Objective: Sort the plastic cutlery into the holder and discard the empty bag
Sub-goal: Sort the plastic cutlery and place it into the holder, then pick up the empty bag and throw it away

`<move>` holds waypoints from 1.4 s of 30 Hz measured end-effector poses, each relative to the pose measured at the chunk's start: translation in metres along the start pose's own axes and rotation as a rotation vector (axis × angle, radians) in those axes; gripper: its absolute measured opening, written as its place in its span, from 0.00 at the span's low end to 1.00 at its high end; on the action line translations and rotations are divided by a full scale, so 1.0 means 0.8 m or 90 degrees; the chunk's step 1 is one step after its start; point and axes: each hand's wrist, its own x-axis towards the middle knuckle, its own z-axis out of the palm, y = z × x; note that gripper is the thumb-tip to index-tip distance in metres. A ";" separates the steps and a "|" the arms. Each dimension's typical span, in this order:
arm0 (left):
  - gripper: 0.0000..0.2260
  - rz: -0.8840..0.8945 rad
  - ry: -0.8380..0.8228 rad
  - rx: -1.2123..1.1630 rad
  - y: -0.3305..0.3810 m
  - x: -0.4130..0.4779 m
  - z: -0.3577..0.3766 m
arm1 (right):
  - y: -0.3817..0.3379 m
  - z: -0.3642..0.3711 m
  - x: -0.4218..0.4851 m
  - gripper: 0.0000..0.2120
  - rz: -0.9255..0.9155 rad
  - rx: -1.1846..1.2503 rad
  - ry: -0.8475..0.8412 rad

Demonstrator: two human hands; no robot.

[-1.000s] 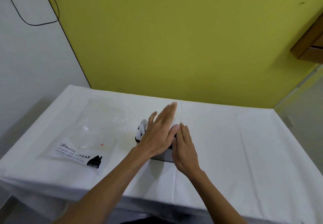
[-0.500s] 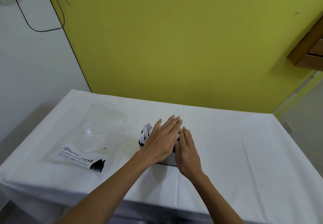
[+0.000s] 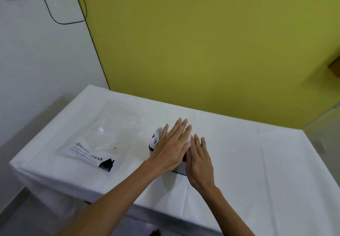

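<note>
A small dark cutlery holder (image 3: 179, 170) stands mid-table, mostly hidden under my hands. White plastic cutlery (image 3: 156, 138) sticks out of it at the left side. My left hand (image 3: 173, 146) lies flat over the top of the cutlery, fingers straight and together. My right hand (image 3: 199, 161) rests flat against the holder's right side, fingers extended. A clear plastic bag (image 3: 103, 138) with black print lies flat on the table to the left of the holder, apart from both hands.
The table wears a white cloth (image 3: 257, 162). A yellow wall (image 3: 202, 42) stands right behind it, a white wall with a black cable (image 3: 55, 17) to the left. A brown wooden piece (image 3: 334, 67) juts from the right wall.
My left hand has come down flat onto the cutlery tops, fingers lowered. The right hand has stayed beside the holder. The bag has not moved.
</note>
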 end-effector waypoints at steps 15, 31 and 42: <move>0.29 -0.047 -0.060 -0.204 0.001 -0.003 -0.036 | -0.006 -0.034 0.024 0.26 0.180 0.218 -0.021; 0.20 -0.447 -0.047 -0.248 -0.331 -0.088 -0.070 | -0.268 -0.020 0.170 0.21 0.141 0.262 -0.173; 0.30 -0.660 -0.039 -0.490 -0.387 -0.160 -0.043 | -0.263 0.140 0.138 0.25 0.634 0.575 -0.212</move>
